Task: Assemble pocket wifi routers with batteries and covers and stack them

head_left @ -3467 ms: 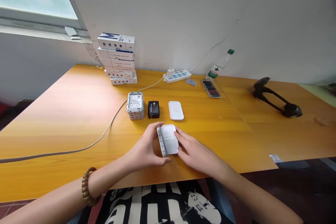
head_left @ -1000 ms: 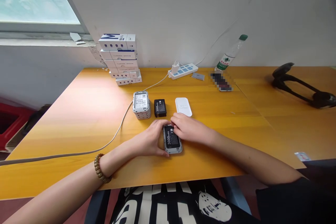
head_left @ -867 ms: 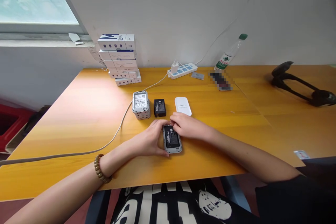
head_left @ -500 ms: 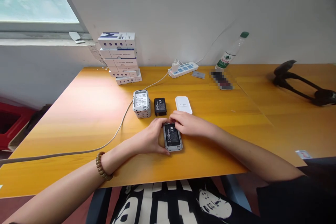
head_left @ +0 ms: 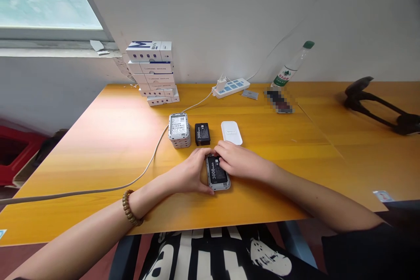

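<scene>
My left hand (head_left: 193, 172) is clasping the grey device casing (head_left: 219, 186) just right of its palm, long axis pointing away from me, while my right hand (head_left: 241, 160) is curling, grip hidden, over the inset 3000mAh battery (head_left: 218, 175) at the far end.

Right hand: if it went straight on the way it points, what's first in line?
Probably the left hand, near the far end of the open light-grey rectangular plastic device. The right hand looks very close to it there; whether they touch is unclear.
</scene>
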`<action>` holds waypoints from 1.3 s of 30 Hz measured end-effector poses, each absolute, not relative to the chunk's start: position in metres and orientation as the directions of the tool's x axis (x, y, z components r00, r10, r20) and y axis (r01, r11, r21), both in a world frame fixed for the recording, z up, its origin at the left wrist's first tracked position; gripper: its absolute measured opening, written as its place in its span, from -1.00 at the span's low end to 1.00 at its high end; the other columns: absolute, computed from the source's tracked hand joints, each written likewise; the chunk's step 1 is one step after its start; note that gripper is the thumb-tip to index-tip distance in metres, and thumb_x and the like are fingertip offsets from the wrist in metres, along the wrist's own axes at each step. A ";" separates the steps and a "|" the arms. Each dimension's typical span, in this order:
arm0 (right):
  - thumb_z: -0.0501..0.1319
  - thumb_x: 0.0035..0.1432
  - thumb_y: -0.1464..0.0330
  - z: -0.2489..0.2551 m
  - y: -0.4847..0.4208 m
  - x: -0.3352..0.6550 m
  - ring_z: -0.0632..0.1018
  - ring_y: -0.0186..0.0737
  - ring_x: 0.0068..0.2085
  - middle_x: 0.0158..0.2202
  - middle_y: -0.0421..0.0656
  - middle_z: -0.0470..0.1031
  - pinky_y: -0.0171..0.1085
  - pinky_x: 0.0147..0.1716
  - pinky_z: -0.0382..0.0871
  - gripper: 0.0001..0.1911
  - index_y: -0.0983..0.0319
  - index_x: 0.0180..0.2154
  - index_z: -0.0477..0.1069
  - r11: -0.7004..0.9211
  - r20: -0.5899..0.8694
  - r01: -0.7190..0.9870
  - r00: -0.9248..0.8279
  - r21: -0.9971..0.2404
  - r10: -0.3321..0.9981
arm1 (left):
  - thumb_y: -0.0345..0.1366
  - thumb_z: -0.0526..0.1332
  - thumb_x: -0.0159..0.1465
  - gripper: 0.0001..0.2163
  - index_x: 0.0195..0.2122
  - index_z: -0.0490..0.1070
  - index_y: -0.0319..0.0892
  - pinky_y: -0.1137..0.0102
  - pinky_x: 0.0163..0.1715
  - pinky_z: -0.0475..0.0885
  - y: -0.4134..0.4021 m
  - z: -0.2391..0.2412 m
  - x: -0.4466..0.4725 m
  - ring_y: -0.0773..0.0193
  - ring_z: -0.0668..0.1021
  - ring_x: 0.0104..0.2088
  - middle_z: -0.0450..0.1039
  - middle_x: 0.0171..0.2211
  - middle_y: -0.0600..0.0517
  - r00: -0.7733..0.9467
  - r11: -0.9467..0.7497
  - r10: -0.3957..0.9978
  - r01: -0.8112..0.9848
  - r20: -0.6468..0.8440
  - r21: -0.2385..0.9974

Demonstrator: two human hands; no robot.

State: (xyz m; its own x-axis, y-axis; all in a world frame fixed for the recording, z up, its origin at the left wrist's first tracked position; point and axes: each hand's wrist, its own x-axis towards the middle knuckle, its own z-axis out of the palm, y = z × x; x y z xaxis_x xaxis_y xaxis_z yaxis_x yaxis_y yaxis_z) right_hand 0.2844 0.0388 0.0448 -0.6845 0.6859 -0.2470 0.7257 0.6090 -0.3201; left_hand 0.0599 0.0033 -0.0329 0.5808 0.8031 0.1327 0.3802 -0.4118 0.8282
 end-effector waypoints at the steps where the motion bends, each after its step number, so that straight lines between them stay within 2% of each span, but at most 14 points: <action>1: 0.13 0.40 0.47 0.044 0.039 0.284 0.57 0.02 -0.01 -0.02 0.06 0.52 -0.13 -0.06 0.45 -0.86 0.27 -0.09 0.45 0.603 -0.248 0.730 -0.679 -0.321 0.690 | -0.09 0.69 -0.14 0.05 0.32 0.20 -0.09 -0.30 0.26 0.45 0.003 -0.033 0.060 -0.35 0.47 0.28 0.36 0.25 -0.26 0.582 -0.415 0.802 0.379 0.135 0.827; 11: 0.09 0.35 0.50 0.033 0.040 0.270 0.55 -0.07 -0.10 -0.11 0.00 0.53 -0.18 -0.11 0.39 -0.86 0.20 -0.26 0.36 0.510 -0.222 0.783 -0.601 -0.356 0.768 | -0.14 0.69 -0.12 0.04 0.34 0.17 -0.07 -0.30 0.28 0.43 0.003 -0.029 0.061 -0.35 0.44 0.30 0.35 0.28 -0.27 0.610 -0.458 0.776 0.369 0.161 0.808; 15: 0.06 0.39 0.45 0.045 0.048 0.276 0.51 -0.17 -0.23 -0.22 -0.10 0.50 -0.23 -0.22 0.36 -0.80 0.17 -0.35 0.27 0.416 -0.222 0.753 -0.582 -0.510 0.782 | -0.12 0.69 -0.12 0.04 0.34 0.19 -0.08 -0.30 0.29 0.41 0.003 -0.031 0.061 -0.36 0.43 0.32 0.34 0.29 -0.27 0.599 -0.440 0.786 0.367 0.154 0.820; 19: 0.21 0.31 0.39 0.067 0.058 0.295 0.47 -0.23 -0.33 -0.34 -0.24 0.46 -0.29 -0.36 0.32 -0.94 0.17 -0.24 0.33 0.376 -0.349 0.627 -0.731 -0.682 0.586 | -0.09 0.69 -0.15 0.06 0.34 0.20 -0.10 -0.30 0.26 0.45 0.002 -0.034 0.062 -0.36 0.46 0.29 0.36 0.26 -0.27 0.564 -0.389 0.818 0.393 0.116 0.833; 21: 0.32 0.25 0.36 0.079 0.056 0.302 0.46 -0.25 -0.36 -0.37 -0.28 0.44 -0.31 -0.40 0.31 -0.85 0.17 -0.21 0.36 0.353 -0.398 0.574 -0.794 -0.739 0.459 | -0.09 0.69 -0.16 0.05 0.32 0.20 -0.11 -0.29 0.24 0.47 0.002 -0.034 0.063 -0.36 0.47 0.27 0.36 0.24 -0.27 0.557 -0.392 0.822 0.404 0.118 0.826; 23: 0.36 0.22 0.38 0.090 0.050 0.304 0.45 -0.27 -0.37 -0.40 -0.29 0.43 -0.31 -0.40 0.29 -0.84 0.17 -0.29 0.36 0.405 -0.388 0.527 -0.840 -0.747 0.379 | -0.10 0.68 -0.15 0.01 0.30 0.22 -0.11 -0.27 0.22 0.49 0.002 -0.032 0.064 -0.34 0.47 0.26 0.37 0.22 -0.26 0.572 -0.419 0.809 0.403 0.134 0.813; 25: 0.32 0.21 0.47 0.101 0.043 0.302 0.42 -0.29 -0.37 -0.41 -0.28 0.42 -0.30 -0.38 0.25 -0.81 0.18 -0.38 0.34 0.522 -0.343 0.492 -0.868 -0.696 0.361 | -0.12 0.66 -0.13 -0.03 0.28 0.24 -0.11 -0.25 0.21 0.50 0.002 -0.029 0.065 -0.32 0.47 0.24 0.38 0.20 -0.24 0.595 -0.452 0.790 0.397 0.151 0.799; 27: 0.28 0.22 0.51 0.112 0.043 0.299 0.41 -0.28 -0.37 -0.40 -0.25 0.43 -0.28 -0.37 0.25 -0.80 0.18 -0.42 0.34 0.600 -0.282 0.467 -0.881 -0.650 0.379 | -0.13 0.64 -0.11 -0.07 0.27 0.25 -0.10 -0.26 0.19 0.51 0.002 -0.028 0.066 -0.30 0.48 0.22 0.39 0.18 -0.22 0.608 -0.473 0.777 0.393 0.163 0.789; 29: 0.28 0.25 0.45 0.120 0.055 0.295 0.42 -0.27 -0.37 -0.40 -0.24 0.45 -0.27 -0.36 0.28 -0.85 0.18 -0.38 0.39 0.585 -0.229 0.453 -0.880 -0.673 0.417 | -0.14 0.61 -0.08 -0.08 0.29 0.25 -0.09 -0.28 0.20 0.48 0.002 -0.028 0.066 -0.31 0.46 0.23 0.39 0.18 -0.22 0.615 -0.491 0.767 0.382 0.181 0.783; 31: 0.30 0.27 0.34 0.121 0.078 0.290 0.47 -0.25 -0.37 -0.40 -0.23 0.49 -0.26 -0.36 0.33 -0.89 0.18 -0.31 0.42 0.504 -0.153 0.441 -0.844 -0.743 0.514 | -0.15 0.59 -0.06 -0.07 0.32 0.23 -0.09 -0.29 0.24 0.44 0.003 -0.029 0.065 -0.34 0.42 0.28 0.37 0.21 -0.24 0.624 -0.511 0.756 0.372 0.198 0.775; 34: 0.32 0.27 0.29 0.103 0.123 0.277 0.56 -0.21 -0.35 -0.36 -0.21 0.55 -0.23 -0.31 0.42 -0.86 0.18 -0.25 0.40 0.346 -0.032 0.375 -0.716 -0.860 0.697 | -0.18 0.59 -0.06 -0.11 0.29 0.25 -0.09 -0.28 0.27 0.41 0.002 -0.028 0.063 -0.34 0.40 0.31 0.34 0.25 -0.25 0.656 -0.537 0.727 0.359 0.203 0.763; 37: 0.32 0.25 0.32 0.074 0.155 0.261 0.55 -0.23 -0.42 -0.40 -0.21 0.55 -0.24 -0.38 0.42 -0.89 0.20 -0.25 0.45 0.247 -0.031 0.367 -0.610 -0.897 0.792 | -0.20 0.59 -0.05 -0.15 0.25 0.24 -0.07 -0.22 0.29 0.42 -0.002 -0.019 0.061 -0.29 0.40 0.32 0.33 0.29 -0.25 0.730 -0.589 0.645 0.286 0.226 0.756; 39: 0.30 0.25 0.36 0.057 0.164 0.252 0.54 -0.24 -0.44 -0.41 -0.19 0.58 -0.25 -0.39 0.42 -0.93 0.23 -0.24 0.50 0.238 -0.068 0.413 -0.603 -0.879 0.795 | -0.20 0.57 -0.02 -0.16 0.25 0.20 -0.04 -0.17 0.32 0.39 -0.005 -0.008 0.059 -0.27 0.37 0.35 0.29 0.34 -0.25 0.764 -0.636 0.578 0.201 0.288 0.745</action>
State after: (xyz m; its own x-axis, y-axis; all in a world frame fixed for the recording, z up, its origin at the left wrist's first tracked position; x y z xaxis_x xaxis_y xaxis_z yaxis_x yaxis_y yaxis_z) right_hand 0.2523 0.1644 0.0571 -0.6033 0.7947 -0.0677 0.4128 0.2384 -0.8791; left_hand 0.0588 -0.0047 -0.0075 0.7637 0.5778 0.2879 0.2007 -0.6365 0.7447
